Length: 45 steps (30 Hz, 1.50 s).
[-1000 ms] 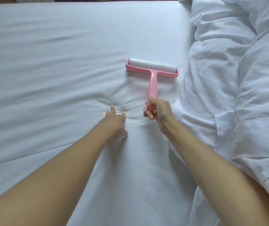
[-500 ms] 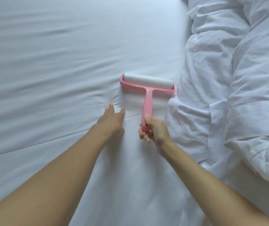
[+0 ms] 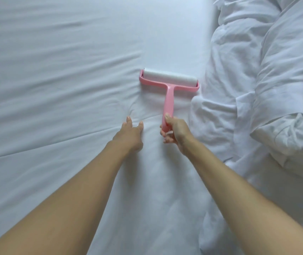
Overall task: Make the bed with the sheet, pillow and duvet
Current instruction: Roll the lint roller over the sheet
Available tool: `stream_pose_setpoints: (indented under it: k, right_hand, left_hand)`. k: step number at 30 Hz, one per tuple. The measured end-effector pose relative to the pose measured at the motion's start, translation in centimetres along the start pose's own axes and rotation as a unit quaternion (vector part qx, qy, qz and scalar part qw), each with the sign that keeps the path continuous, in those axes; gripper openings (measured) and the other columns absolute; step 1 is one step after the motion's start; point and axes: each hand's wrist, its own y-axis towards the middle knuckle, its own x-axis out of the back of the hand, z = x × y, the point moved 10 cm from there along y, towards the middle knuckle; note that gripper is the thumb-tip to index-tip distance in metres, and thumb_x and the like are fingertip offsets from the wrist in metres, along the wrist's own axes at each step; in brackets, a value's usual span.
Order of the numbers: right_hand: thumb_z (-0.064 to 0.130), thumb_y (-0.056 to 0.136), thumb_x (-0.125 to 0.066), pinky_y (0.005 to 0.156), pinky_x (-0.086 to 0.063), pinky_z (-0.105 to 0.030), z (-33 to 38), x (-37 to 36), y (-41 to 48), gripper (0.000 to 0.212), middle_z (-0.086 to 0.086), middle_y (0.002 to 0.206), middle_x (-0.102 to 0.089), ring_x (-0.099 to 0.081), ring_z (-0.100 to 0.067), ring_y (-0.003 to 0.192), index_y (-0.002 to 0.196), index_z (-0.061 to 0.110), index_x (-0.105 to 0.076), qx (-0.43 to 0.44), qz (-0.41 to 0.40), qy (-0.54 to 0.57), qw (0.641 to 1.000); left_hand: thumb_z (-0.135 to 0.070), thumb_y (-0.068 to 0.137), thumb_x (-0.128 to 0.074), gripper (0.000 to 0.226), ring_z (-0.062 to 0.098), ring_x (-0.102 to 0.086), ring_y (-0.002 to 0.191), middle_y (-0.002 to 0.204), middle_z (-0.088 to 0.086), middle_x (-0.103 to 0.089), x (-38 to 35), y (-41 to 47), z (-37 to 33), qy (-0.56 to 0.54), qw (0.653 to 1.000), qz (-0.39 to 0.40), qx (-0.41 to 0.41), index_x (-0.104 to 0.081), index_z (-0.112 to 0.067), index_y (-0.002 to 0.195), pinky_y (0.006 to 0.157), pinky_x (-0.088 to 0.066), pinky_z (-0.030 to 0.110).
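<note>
item: your left hand [image 3: 128, 137] and right hand [image 3: 176, 131], both bare. your forearms [image 3: 73, 199] show bare from wrist to the lower frame edge. fingernails [image 3: 128, 117] short and rounded.

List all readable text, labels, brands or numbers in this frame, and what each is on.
No readable text anywhere in the frame.
On the lint roller: no brand, label or number shows; the right hand covers the handle's end.
On the sheet: plain white, no print or tag.
On the duvet: plain white, no print or tag in view.
</note>
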Motion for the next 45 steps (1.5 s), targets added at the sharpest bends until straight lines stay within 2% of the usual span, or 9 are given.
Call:
stream_pose_setpoints:
  k: [3,7,11,16,22,25,31,41,45]
  right_hand:
    - [0.024,0.101,-0.037,0.032,-0.029,-0.016,-3.6,-0.3,-2.7,0.034,-0.008,0.058,-0.041,-0.035,-0.005,0.029,0.071,0.011,-0.043,0.017,-0.007,-0.046,0.999]
    - [0.023,0.101,-0.035,0.043,-0.031,-0.022,-6.5,-1.0,-6.5,0.033,-0.005,0.057,-0.041,-0.038,-0.008,0.036,0.071,0.011,-0.041,0.021,0.026,-0.075,0.997]
    - [0.020,0.100,-0.037,0.048,-0.031,-0.024,-7.0,-2.2,-10.2,0.033,-0.003,0.055,-0.043,-0.039,-0.015,0.048,0.068,0.013,-0.041,0.055,0.074,-0.123,0.988]
    - [0.014,0.099,-0.040,0.048,-0.033,-0.018,-7.2,-4.6,-15.4,0.030,-0.004,0.056,-0.045,-0.041,-0.009,0.044,0.069,0.012,-0.041,0.087,0.136,-0.116,0.980]
    - [0.016,0.100,-0.038,0.051,-0.034,-0.016,-8.1,-8.7,-20.0,0.028,-0.002,0.061,-0.044,-0.044,-0.011,0.050,0.074,0.012,-0.042,0.087,0.236,-0.108,0.962]
    - [0.016,0.100,-0.037,0.050,-0.032,-0.016,-8.6,-10.8,-21.0,0.032,-0.001,0.059,-0.042,-0.041,-0.009,0.047,0.068,0.012,-0.040,0.074,0.266,-0.146,0.950]
    - [0.020,0.093,-0.038,0.061,-0.040,-0.031,-9.0,-11.9,-18.5,0.030,-0.003,0.059,-0.045,-0.041,-0.017,0.051,0.064,0.013,-0.043,0.034,0.111,-0.194,0.974]
    - [0.024,0.094,-0.036,0.051,-0.041,-0.025,-2.8,-17.6,-10.6,0.026,-0.002,0.065,-0.046,-0.042,-0.016,0.054,0.080,0.007,-0.050,0.040,0.081,-0.235,0.968]
    - [0.027,0.095,-0.035,0.052,-0.040,-0.025,-0.4,-20.1,-6.0,0.028,-0.002,0.068,-0.047,-0.043,-0.016,0.056,0.083,0.007,-0.051,0.043,0.084,-0.256,0.962]
  left_hand:
    - [0.006,0.087,-0.036,0.080,0.023,0.009,0.147,0.156,0.006,0.022,-2.2,-2.1,0.4,0.000,1.000,0.014,0.001,0.000,-0.026,0.151,0.114,-0.026,0.040]
    - [0.008,0.088,-0.028,0.077,0.026,0.006,0.147,0.157,0.006,0.018,-5.5,-5.8,1.5,0.006,0.999,0.032,0.008,0.000,-0.028,0.151,0.113,-0.027,0.044]
    - [0.002,0.091,-0.027,0.064,0.029,-0.025,0.141,0.158,0.009,0.001,-7.1,-9.1,3.5,0.009,0.999,0.023,0.040,-0.017,-0.023,0.149,0.106,-0.036,0.039]
    - [-0.001,0.091,-0.030,0.052,0.031,-0.045,0.124,0.140,0.013,-0.042,-6.3,-13.4,5.0,-0.080,0.992,-0.042,0.085,-0.034,-0.015,0.141,0.093,-0.041,0.034]
    - [0.004,0.088,-0.031,0.055,0.031,-0.047,0.122,0.137,0.013,-0.045,-4.0,-17.8,8.1,-0.140,0.974,-0.152,0.095,-0.038,-0.016,0.139,0.089,-0.041,0.034]
    - [0.003,0.088,-0.033,0.052,0.030,-0.047,0.121,0.135,0.012,-0.048,-4.6,-19.0,10.4,-0.130,0.974,-0.142,0.115,-0.040,-0.015,0.136,0.091,-0.042,0.035]
    - [-0.003,0.091,-0.032,0.049,0.030,-0.043,0.125,0.140,0.012,-0.041,-8.0,-18.8,14.2,-0.136,0.978,-0.036,0.156,-0.036,-0.013,0.138,0.100,-0.042,0.035]
    - [-0.015,0.093,-0.049,0.059,0.030,-0.029,0.132,0.145,0.014,-0.024,-1.0,-13.0,18.9,-0.140,0.962,-0.108,0.210,-0.018,-0.011,0.144,0.101,-0.032,0.038]
    - [-0.034,0.091,-0.057,0.088,0.030,0.002,0.145,0.156,0.016,0.011,1.4,-9.2,19.9,-0.143,0.959,-0.119,0.214,0.006,-0.013,0.150,0.114,-0.015,0.045]
